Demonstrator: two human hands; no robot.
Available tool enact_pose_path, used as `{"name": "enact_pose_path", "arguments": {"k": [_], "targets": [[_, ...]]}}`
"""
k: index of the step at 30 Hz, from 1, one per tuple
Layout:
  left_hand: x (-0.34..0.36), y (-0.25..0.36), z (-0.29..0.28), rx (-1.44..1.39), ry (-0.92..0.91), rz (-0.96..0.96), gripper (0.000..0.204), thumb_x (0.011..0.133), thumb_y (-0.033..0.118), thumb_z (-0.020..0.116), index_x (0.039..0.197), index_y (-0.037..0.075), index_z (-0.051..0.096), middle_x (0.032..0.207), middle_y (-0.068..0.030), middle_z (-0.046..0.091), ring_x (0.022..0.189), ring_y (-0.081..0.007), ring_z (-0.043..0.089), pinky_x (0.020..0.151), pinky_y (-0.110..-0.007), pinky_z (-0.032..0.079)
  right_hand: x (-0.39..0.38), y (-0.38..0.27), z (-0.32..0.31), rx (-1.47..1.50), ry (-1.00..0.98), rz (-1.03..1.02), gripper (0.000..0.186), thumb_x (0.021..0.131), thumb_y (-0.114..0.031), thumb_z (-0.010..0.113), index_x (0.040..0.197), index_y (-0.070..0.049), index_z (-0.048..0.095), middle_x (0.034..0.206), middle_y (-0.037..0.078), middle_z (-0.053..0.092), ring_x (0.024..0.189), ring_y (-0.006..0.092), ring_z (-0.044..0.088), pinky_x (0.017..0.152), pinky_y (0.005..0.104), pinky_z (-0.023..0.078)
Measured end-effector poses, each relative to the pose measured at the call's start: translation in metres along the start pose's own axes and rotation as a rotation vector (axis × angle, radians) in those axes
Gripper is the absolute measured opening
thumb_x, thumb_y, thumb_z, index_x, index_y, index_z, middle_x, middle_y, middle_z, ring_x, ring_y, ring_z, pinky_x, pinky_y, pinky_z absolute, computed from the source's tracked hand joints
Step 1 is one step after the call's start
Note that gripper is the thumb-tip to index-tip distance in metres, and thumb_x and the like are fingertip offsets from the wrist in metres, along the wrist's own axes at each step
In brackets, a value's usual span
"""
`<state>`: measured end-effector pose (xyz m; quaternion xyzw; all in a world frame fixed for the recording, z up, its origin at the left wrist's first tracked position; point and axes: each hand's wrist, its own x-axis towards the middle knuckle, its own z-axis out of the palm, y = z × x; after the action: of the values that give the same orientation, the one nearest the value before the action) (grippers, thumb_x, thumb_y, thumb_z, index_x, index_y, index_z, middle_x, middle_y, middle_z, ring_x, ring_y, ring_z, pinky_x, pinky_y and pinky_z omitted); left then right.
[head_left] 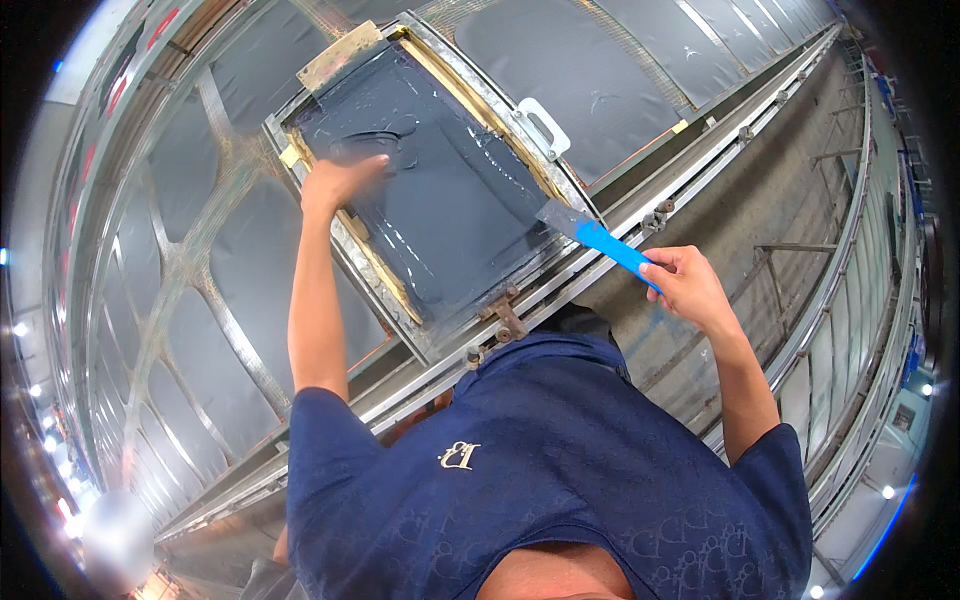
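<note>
A printing screen (470, 240) in a metal frame, smeared with thick dark grey ink, lies on the long table before me. My left hand (335, 183) reaches over its left side; the thumb points right, and the other fingers are blurred against a ridge of ink. In my right hand (685, 285) is a scraper (615, 248), gripped near the end of its blue handle. Its flat metal blade lies over the screen's near right corner. A wooden bar (341, 55) rests across the far left corner of the frame.
A white plastic piece with a handle slot (543, 128) lies on the frame's right edge. Metal rails (745, 135) with bolts run along the table's near side. Dark panels (575, 50) continue on both sides. A metal clamp (505, 312) sits at the frame's near edge.
</note>
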<state>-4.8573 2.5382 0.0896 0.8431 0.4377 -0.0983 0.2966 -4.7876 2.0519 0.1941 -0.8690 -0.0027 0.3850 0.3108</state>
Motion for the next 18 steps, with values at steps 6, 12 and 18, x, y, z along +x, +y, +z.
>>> {"name": "enact_pose_path", "arguments": {"k": [6,12,18], "targets": [[0.015,-0.081,0.062,-1.024,-0.042,0.090,0.055,0.075,0.031,0.089,0.117,0.002,0.070,0.104,-0.0065,0.073,0.095,-0.0162,0.067,0.080,-0.029,0.052,0.010,0.006,0.007,0.080,-0.081,0.060,0.030,0.095,-0.020,0.068,0.118,-0.001,0.072,0.066,0.003,0.067,0.048,0.0061,0.052,0.044,0.0244,0.039],[-0.045,-0.066,0.083,-1.187,0.228,0.349,0.065,0.065,-0.002,0.094,0.121,-0.001,0.062,0.111,-0.0075,0.070,0.102,-0.0177,0.067,0.091,-0.031,0.055,0.017,0.024,0.026,0.142,-0.060,0.077,0.025,0.097,-0.018,0.067,0.115,-0.002,0.072,0.066,0.000,0.062,0.047,0.0035,0.046,0.042,0.0213,0.033],[-0.074,-0.064,0.084,-1.067,0.284,0.314,0.070,0.063,-0.004,0.095,0.124,0.000,0.060,0.116,-0.0076,0.069,0.108,-0.0180,0.066,0.094,-0.033,0.055,0.033,0.051,0.056,0.132,0.033,0.016,0.027,0.096,-0.020,0.066,0.118,-0.007,0.076,0.063,-0.002,0.062,0.052,0.0045,0.052,0.050,0.0260,0.041]]}}
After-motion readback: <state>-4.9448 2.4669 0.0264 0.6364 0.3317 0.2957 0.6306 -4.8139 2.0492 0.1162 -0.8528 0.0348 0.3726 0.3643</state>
